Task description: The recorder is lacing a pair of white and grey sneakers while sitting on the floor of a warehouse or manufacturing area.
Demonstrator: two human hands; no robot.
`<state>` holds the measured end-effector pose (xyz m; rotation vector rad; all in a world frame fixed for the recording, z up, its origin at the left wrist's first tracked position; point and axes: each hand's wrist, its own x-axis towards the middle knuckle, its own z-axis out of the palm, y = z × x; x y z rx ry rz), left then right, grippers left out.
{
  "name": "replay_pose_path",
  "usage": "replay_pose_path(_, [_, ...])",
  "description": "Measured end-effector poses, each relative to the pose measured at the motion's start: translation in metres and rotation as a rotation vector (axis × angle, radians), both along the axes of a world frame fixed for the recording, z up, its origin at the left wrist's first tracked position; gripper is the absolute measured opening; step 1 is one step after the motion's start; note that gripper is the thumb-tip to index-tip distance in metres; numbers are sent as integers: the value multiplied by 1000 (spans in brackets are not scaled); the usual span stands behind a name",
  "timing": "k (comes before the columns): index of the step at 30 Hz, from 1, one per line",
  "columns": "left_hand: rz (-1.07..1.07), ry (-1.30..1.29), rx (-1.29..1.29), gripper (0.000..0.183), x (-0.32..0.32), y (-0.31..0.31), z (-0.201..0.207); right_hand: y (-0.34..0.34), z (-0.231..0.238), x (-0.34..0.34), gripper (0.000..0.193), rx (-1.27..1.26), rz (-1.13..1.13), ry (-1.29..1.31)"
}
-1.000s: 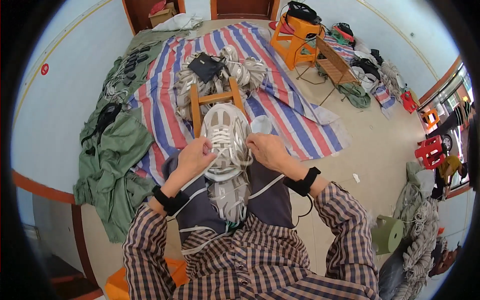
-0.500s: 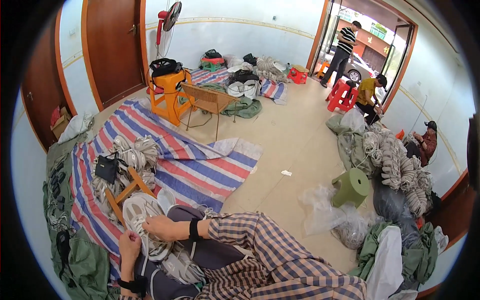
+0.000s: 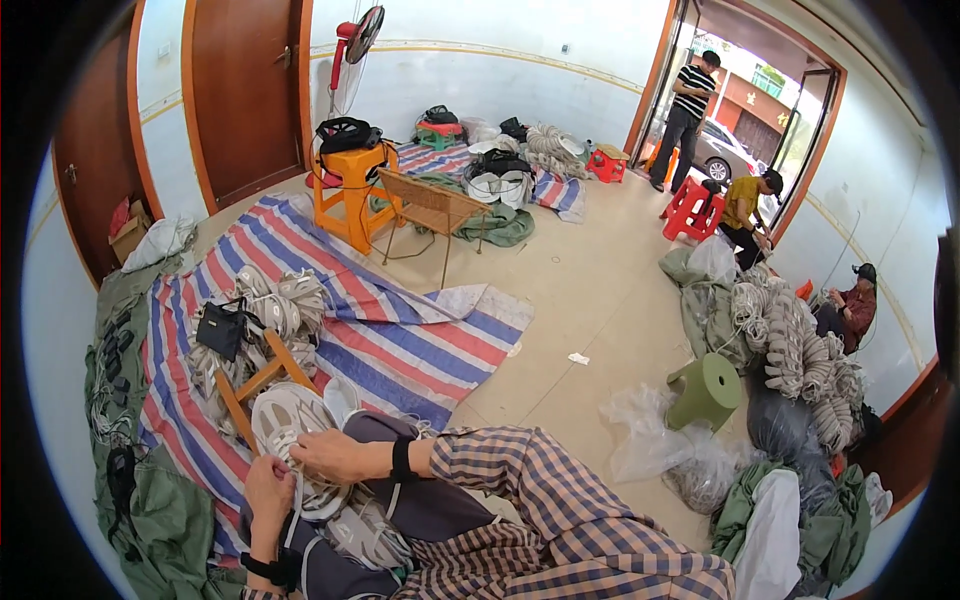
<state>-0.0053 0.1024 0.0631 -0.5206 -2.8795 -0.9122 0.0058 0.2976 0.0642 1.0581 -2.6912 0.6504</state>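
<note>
A grey-and-white sneaker (image 3: pixel 285 412) rests in my lap with its toe pointing away from me. My right hand (image 3: pixel 330 456) is closed at its lacing, fingertips pinched on the shoelace. Just left of it, beside the shoe's edge, my left hand (image 3: pixel 268 492) is closed too, with thumb and fingers pressed together. What it pinches is too small to make out. Another grey sneaker (image 3: pixel 365 535) lies nearer to me on my lap. Beyond the held shoe stands a wooden frame (image 3: pixel 262 378), next to a pile of similar shoes (image 3: pixel 285 305).
A striped sheet (image 3: pixel 400 350) covers the floor ahead. Farther off stand an orange stool (image 3: pixel 352 195) and a wicker-topped stand (image 3: pixel 430 203). At right are a green stool (image 3: pixel 705 390), plastic bags (image 3: pixel 640 440) and bundled shoes (image 3: pixel 790 340). Several people are near the doorway and right wall.
The whole view has shifted slightly. My left hand has moved a little toward the shoe's lacing and my right hand. The right hand stays at the laces.
</note>
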Motion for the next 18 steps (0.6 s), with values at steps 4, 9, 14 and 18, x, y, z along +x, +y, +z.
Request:
replay_pose_path(4, [-56,166,-26,11,4,5,3,1,-3,-3,35,-34,36,56])
replay_pose_path(9, [-79,226,-121,12,-1,2,-3,-2,-3,-4,35,6,47,41])
replay_pose_path(14, [-106,185,-168,16,5,8,7,1,-5,-4,34,6,37,47])
replay_pose_path(18, [-137,167,-196,17,7,10,13,3,-7,-5,32,-41,31,32])
